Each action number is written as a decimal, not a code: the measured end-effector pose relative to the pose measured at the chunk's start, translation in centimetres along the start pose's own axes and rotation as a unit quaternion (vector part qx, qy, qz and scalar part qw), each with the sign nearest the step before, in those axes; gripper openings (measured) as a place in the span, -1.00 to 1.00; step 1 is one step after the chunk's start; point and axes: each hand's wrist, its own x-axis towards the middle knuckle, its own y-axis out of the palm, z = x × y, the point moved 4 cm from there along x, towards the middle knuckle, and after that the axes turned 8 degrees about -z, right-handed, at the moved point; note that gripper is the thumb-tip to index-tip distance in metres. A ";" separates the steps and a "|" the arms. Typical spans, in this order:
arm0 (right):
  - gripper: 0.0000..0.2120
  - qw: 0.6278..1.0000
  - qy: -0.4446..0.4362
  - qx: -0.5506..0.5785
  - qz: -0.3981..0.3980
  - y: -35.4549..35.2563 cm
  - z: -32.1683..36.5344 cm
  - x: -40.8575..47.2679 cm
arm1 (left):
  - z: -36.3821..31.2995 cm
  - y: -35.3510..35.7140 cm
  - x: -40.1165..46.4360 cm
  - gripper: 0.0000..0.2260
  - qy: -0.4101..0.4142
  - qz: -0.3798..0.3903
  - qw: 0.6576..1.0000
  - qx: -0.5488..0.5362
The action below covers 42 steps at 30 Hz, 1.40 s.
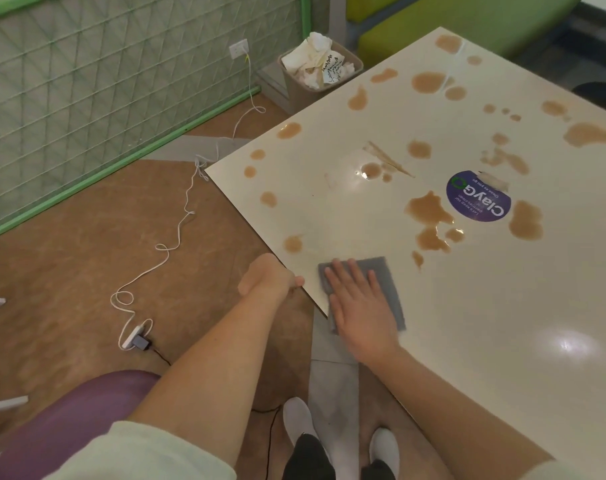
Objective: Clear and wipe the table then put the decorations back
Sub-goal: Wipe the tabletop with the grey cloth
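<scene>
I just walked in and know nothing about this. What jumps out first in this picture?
The brown spills scattered across the cream table catch the eye first, thickest around the round purple sticker near its middle. At the near edge, the right hand lies flat on a grey cloth, while the left hand grips the table's edge. Beyond the far corner, a bin overflows with crumpled paper.

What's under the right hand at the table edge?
The right hand lies flat on a grey cloth at the table edge. Whatever is beneath the cloth is hidden.
</scene>
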 end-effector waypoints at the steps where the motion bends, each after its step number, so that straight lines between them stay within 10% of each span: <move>1: -0.50 1.000 -0.021 0.009 0.017 0.4 0.9 0.8 | -0.1 0.0 0.0 -0.70 0.004 -0.003 1.000 0.006; 11: -0.46 0.994 0.093 -0.031 -0.040 -0.4 -2.7 3.3 | -0.1 0.1 0.5 -0.80 0.005 0.014 0.999 0.046; 28: -0.50 0.999 0.040 -0.015 -0.023 0.9 0.4 3.0 | -0.3 -0.4 2.1 -0.62 -0.032 0.045 0.991 0.118; 35: -0.44 0.999 0.027 0.009 -0.028 0.3 -3.9 9.5 | 0.6 -0.5 3.6 -0.08 0.021 0.075 0.996 0.038; 42: -0.56 0.995 -0.016 0.075 -0.068 0.3 -0.6 3.4 | 1.6 -3.2 6.3 -0.55 0.005 -0.049 0.984 -0.169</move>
